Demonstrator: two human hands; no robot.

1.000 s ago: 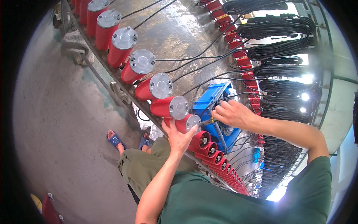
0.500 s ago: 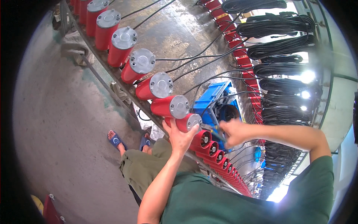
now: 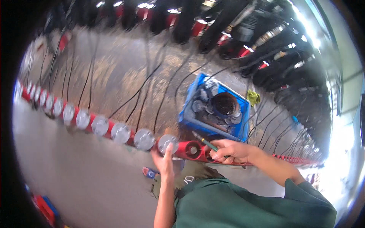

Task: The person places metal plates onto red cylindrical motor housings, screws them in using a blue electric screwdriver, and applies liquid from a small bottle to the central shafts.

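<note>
Ideally, steady the capped cylinder [image 3: 165, 140] (left of and nearer than the blue crate [image 3: 197, 126]) with the left hand [image 3: 164, 162] gripping its end; aim the green-handled tool [image 3: 207, 143], clasped in the right hand [image 3: 230, 151], squarely.

Cylinders [image 3: 183, 149] glossy; end caps [image 3: 145, 139] dull metal; crate [image 3: 195, 124] smooth plastic.

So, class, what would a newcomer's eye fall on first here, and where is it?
First, probably the long row of red cylinders, many with round grey end caps, stretching from the left side across the middle. Next, the bright blue crate of grey metal parts beyond the row, right of centre. Below the crate, the right hand grips a green-handled tool.
</note>
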